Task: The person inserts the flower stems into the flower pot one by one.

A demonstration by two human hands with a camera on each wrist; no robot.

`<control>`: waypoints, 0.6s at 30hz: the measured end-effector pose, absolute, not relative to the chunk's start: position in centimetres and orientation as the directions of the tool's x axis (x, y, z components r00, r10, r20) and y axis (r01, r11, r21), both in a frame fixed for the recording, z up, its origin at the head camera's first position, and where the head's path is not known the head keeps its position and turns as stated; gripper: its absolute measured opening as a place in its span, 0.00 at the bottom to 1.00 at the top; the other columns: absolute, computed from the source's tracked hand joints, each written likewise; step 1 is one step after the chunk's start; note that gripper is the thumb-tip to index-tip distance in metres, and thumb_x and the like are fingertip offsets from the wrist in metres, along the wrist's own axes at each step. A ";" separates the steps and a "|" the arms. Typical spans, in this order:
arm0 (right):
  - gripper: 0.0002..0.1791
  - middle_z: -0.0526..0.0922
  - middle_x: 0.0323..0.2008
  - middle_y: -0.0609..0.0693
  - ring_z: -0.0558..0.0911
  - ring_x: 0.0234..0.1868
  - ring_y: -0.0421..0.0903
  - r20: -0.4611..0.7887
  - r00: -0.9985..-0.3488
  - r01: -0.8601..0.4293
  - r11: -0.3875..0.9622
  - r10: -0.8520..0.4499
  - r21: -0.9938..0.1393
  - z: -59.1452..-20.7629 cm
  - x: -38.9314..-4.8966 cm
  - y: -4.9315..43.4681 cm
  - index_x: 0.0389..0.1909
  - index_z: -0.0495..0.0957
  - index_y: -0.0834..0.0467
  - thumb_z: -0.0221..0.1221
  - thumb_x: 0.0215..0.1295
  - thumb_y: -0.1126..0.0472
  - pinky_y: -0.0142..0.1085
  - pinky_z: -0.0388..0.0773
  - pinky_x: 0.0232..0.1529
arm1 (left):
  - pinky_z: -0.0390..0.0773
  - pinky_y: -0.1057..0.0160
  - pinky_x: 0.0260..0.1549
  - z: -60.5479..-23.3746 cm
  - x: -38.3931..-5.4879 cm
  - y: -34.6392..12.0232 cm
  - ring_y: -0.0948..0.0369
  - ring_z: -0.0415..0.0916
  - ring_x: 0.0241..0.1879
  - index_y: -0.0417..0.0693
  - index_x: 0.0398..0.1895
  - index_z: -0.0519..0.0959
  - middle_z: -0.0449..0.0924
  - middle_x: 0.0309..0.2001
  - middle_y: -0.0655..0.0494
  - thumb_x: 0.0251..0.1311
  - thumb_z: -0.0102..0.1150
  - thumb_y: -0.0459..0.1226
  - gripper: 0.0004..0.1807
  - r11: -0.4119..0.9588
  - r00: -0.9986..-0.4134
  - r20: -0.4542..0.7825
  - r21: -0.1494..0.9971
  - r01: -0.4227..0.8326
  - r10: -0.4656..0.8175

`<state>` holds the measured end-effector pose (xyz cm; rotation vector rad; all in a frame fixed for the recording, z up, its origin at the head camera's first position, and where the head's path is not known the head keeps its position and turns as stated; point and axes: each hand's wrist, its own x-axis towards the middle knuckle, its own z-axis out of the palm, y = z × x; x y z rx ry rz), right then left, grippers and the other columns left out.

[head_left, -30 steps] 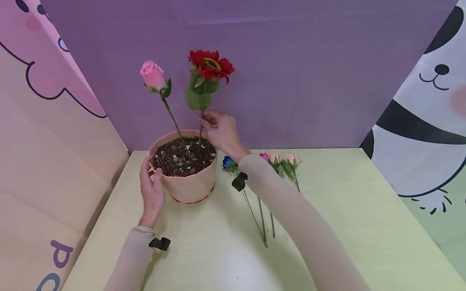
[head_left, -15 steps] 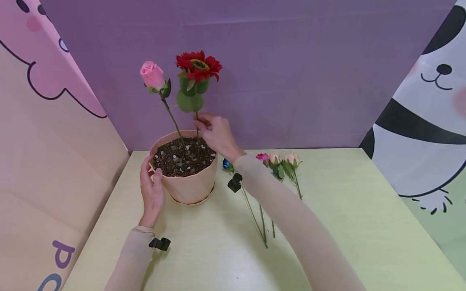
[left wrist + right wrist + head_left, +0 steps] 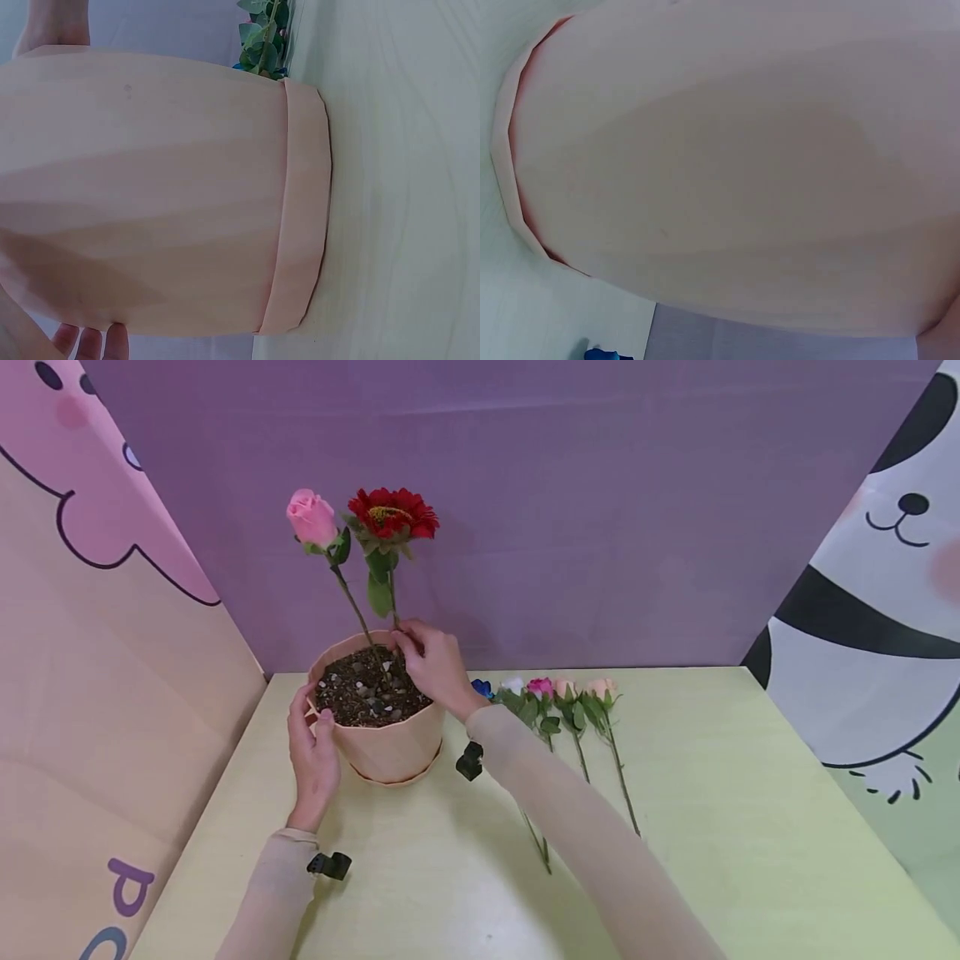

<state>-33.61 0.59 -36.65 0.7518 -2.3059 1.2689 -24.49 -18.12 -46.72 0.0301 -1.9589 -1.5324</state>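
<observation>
My right hand (image 3: 435, 668) pinches the stem of a red sunflower-like flower (image 3: 393, 512) low down, just above the soil (image 3: 360, 697) of a pale pink flower pot (image 3: 386, 750). The stem's lower end is hidden behind the fingers and in the soil. My left hand (image 3: 313, 764) holds the pot's left side, thumb at the front and fingers round the side near the rim. Beside the red flower, a pink rose (image 3: 311, 518) stands in the soil, leaning left. Both wrist views are filled mostly by the pot wall (image 3: 150, 187); fingertips (image 3: 90, 341) of the left hand show against it.
Right of the pot, several artificial flowers lie on the table (image 3: 720, 827): a blue one (image 3: 482, 687), a white one (image 3: 512, 685), a magenta rose (image 3: 540, 687) and peach roses (image 3: 602, 688). The right forearm crosses over their stems. A purple backdrop (image 3: 600, 527) stands behind.
My right hand has moved left and down with the red flower, which now sits lower and closer to the pink rose. The left hand has stayed on the pot.
</observation>
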 end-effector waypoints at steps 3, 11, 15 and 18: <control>0.13 0.92 0.38 0.49 0.88 0.37 0.46 0.580 -0.774 -0.624 0.455 -0.253 -0.635 -36.7 -33.6 0.3 0.43 0.87 0.56 0.55 0.82 0.57 0.37 0.81 0.44 | 0.62 0.46 0.65 -46.7 -24.5 -18.2 0.44 0.64 0.65 0.43 0.80 0.62 0.63 0.78 0.40 0.80 0.42 0.38 0.29 0.320 -0.792 0.465 0.878 0.356 -0.395; 0.14 0.92 0.35 0.47 0.82 0.30 0.42 0.558 -0.787 -0.605 0.509 -0.264 -0.613 -37.0 -33.7 0.0 0.39 0.87 0.54 0.54 0.82 0.57 0.33 0.75 0.37 | 0.62 0.51 0.63 -46.9 -24.6 -18.2 0.45 0.65 0.64 0.43 0.80 0.63 0.64 0.78 0.40 0.78 0.42 0.37 0.29 0.318 -0.783 0.470 0.877 0.360 -0.408; 0.14 0.92 0.34 0.45 0.83 0.30 0.41 0.536 -0.798 -0.587 0.554 -0.274 -0.591 -37.0 -33.4 0.1 0.38 0.87 0.53 0.54 0.82 0.57 0.33 0.75 0.37 | 0.62 0.49 0.63 -47.0 -24.5 -18.2 0.44 0.65 0.65 0.42 0.80 0.62 0.63 0.78 0.39 0.78 0.43 0.38 0.29 0.315 -0.790 0.463 0.880 0.356 -0.401; 0.15 0.91 0.34 0.45 0.82 0.29 0.41 0.526 -0.801 -0.584 0.569 -0.288 -0.579 -36.9 -33.4 0.1 0.38 0.87 0.53 0.53 0.83 0.56 0.33 0.75 0.36 | 0.62 0.45 0.64 -46.9 -24.5 -18.2 0.43 0.64 0.65 0.43 0.81 0.62 0.63 0.78 0.40 0.79 0.42 0.39 0.29 0.318 -0.792 0.468 0.877 0.360 -0.393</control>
